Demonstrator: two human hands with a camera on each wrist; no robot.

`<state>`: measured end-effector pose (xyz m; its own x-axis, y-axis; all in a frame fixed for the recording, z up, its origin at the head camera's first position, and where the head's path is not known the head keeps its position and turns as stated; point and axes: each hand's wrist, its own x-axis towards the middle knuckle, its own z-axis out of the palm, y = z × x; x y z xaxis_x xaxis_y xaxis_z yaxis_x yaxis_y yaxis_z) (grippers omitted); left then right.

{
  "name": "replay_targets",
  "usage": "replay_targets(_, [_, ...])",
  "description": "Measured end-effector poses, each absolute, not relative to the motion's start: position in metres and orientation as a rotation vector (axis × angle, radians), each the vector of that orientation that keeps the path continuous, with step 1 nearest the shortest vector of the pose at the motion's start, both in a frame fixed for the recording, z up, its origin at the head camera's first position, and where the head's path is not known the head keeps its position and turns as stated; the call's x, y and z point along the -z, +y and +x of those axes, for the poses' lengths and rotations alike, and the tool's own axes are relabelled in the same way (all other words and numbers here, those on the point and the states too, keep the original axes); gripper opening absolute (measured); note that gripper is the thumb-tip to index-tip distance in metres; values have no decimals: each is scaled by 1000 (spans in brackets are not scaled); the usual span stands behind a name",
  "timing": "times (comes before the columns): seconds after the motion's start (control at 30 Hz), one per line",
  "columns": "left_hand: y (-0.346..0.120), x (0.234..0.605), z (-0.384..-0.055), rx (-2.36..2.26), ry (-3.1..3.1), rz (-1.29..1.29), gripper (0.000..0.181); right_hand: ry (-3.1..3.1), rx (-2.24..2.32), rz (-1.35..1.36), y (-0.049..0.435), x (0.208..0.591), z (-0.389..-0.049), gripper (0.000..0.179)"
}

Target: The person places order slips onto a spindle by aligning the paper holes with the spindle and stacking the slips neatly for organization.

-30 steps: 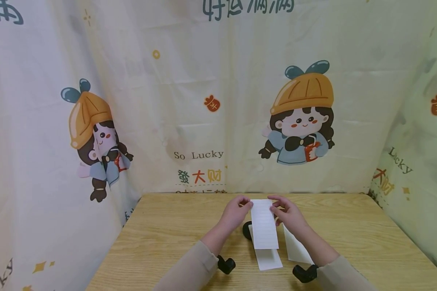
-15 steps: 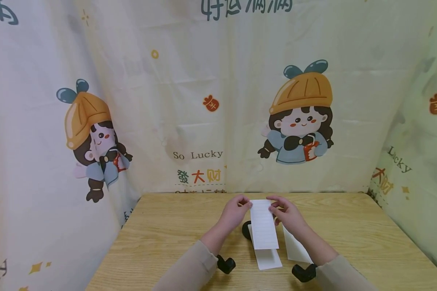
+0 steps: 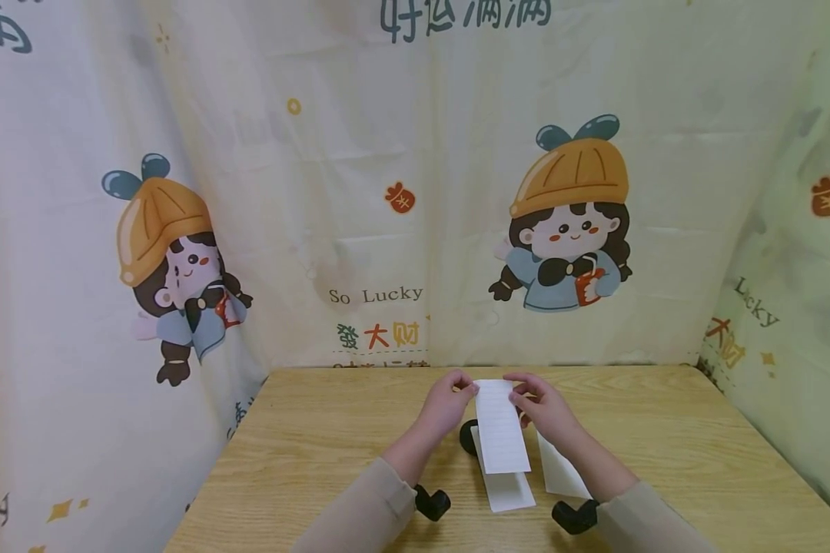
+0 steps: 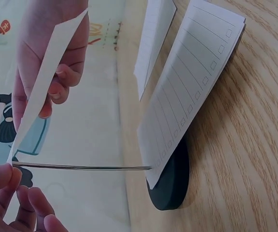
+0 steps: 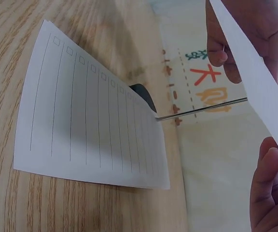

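Note:
My left hand [image 3: 448,401] and right hand [image 3: 546,407] pinch a white lined paper slip [image 3: 501,426] by its upper edges. A paper spike stands below, with a round black base [image 4: 170,188] and a thin metal rod [image 4: 81,167]. In the left wrist view the rod's tip reaches the slip, right by my left fingers [image 4: 11,179]. Whether the tip has gone through the paper, I cannot tell. Lower on the rod sit several checklist sheets [image 5: 90,116], tilted and close over the table. In the right wrist view the slip [image 5: 255,72] hides the tip.
Another folded white paper [image 3: 560,468] stands on the wooden table [image 3: 332,430], right of the spike and partly behind my right forearm. Black wrist cameras [image 3: 432,502] sit at both cuffs. A printed curtain [image 3: 360,230] hangs behind the table.
The head view has drifted slightly, so the curtain prints sit a little differently. Both hands and the slip stay almost where they were.

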<state>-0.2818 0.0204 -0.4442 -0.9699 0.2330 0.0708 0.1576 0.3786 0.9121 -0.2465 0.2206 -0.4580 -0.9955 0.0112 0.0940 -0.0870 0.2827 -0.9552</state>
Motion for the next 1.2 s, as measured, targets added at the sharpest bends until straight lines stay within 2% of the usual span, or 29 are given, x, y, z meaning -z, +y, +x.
replay_targets(0.77, [20,444,-280,-1704,2463,365,14,-2470,-1794,97,219,463,-248,34])
replay_targets(1.2, [18,466,-282,-1585,2544,344,15,-2514,-1785,66,223,471,-248,36])
